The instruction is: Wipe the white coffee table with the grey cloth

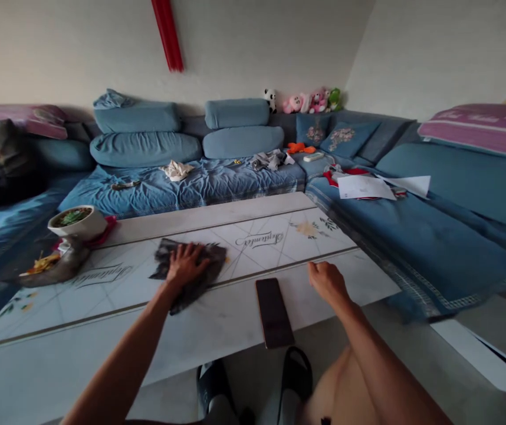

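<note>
My left hand (186, 265) presses down on a crumpled dark grey cloth (211, 258), which lies on a low marble-patterned table (217, 336). My right hand (329, 283) rests at the table's near side with its fingers slightly curled, holding nothing. A dark smartphone (274, 313) lies face up between my hands, closer to my right hand and apart from it. The cloth hides part of the tabletop's printed pattern.
At the table's left end stand a white bowl with a green plant (77, 222) and a grey-brown heap with yellow scraps (53, 265). Behind the table, a blue sofa (182, 189) holds cushions, clothes, papers and plush toys. Black slippers (297, 375) show below.
</note>
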The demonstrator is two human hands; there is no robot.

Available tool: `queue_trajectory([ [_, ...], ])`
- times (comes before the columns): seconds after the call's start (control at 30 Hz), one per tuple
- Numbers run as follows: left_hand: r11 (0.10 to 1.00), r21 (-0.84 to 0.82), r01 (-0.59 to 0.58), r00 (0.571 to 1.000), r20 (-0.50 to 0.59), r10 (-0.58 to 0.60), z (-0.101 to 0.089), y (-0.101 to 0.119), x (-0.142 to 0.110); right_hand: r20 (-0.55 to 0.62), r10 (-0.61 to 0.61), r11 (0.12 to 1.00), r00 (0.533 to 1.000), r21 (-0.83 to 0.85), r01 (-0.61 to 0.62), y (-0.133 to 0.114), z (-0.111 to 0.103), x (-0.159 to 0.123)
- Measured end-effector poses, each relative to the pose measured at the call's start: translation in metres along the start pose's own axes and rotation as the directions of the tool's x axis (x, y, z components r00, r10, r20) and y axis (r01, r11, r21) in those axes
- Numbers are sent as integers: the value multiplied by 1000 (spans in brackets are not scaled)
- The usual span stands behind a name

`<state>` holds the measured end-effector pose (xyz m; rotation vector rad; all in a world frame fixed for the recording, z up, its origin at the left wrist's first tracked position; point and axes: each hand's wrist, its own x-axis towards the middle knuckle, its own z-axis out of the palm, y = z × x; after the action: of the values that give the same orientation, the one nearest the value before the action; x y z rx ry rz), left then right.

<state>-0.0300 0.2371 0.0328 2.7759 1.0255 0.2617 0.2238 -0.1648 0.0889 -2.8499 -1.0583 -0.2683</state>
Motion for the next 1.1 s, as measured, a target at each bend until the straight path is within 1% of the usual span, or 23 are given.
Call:
queue_trajectory([
  [0.03,992,-39,-124,992,26,125,10,22,-14,45,-6,1000,999,7,6,-6,2,-3],
  [0.07,965,-85,-250,967,37,253,19,36,-35,86,-2,1000,996,27,0,-10,5,-6],
  [0.1,927,-128,-353,932,36,360,28,40,-62,121,7,999,993,51,-13,-13,7,-9],
  [0.13,889,-164,-427,899,33,437,34,33,-93,153,15,997,988,74,-27,-15,9,-13],
  [0.17,866,-189,-463,879,29,476,37,16,-124,185,16,995,983,92,-33,-14,12,-18],
  [0.2,866,-196,-459,880,30,473,35,-8,-152,218,9,994,976,102,-32,-13,14,-22],
  [0.23,890,-185,-418,903,27,429,29,-37,-174,251,0,994,968,102,-27,-9,16,-27],
  [0.27,926,-162,-342,937,10,348,18,-67,-187,281,-8,995,960,95,-20,-5,17,-31],
  [0.3,961,-133,-241,970,-15,241,3,-95,-190,310,-9,997,951,79,-16,0,18,-35],
  [0.33,989,-100,-107,994,-42,103,-13,-117,-182,333,-4,998,943,59,-17,6,17,-38],
  [0.37,997,-66,38,997,-63,-42,-29,-131,-164,349,8,999,937,39,-23,11,14,-39],
  [0.4,985,-31,169,982,-77,-171,-42,-138,-139,369,18,999,929,19,-27,16,11,-40],
  [0.47,938,29,344,936,-88,-340,-57,-129,-72,411,19,1000,911,-2,-20,22,0,-38],
  [0.5,924,50,379,923,-92,-373,-58,-115,-35,431,27,1000,902,-3,-28,24,-6,-36],
  [0.57,923,68,379,923,-99,-371,-49,-78,37,469,56,998,881,11,-69,24,-18,-31],
  [0.63,936,73,344,937,-93,-337,-28,-35,97,504,89,993,859,23,-116,24,-26,-27],
  [0.7,963,69,262,963,-80,-257,-4,8,135,542,102,990,834,26,-138,25,-28,-24],
  [0.77,988,57,143,989,-57,-139,15,45,148,566,109,988,817,28,-151,27,-23,-23],
  [0.83,999,37,11,1000,-21,-10,27,72,133,572,112,987,812,31,-157,29,-15,-24],
  [0.87,998,26,-49,999,-1,49,29,79,115,569,111,987,815,30,-156,31,-12,-25],
  [0.93,990,9,-140,989,41,139,29,78,60,554,84,993,828,22,-116,34,-7,-29],
  [1.0,982,-5,-188,980,66,188,25,55,-11,557,38,999,830,-2,-44,38,-5,-34],
  [1.1,980,-28,-196,979,50,197,13,-14,-115,603,-29,998,797,-25,56,46,-5,-39],
])
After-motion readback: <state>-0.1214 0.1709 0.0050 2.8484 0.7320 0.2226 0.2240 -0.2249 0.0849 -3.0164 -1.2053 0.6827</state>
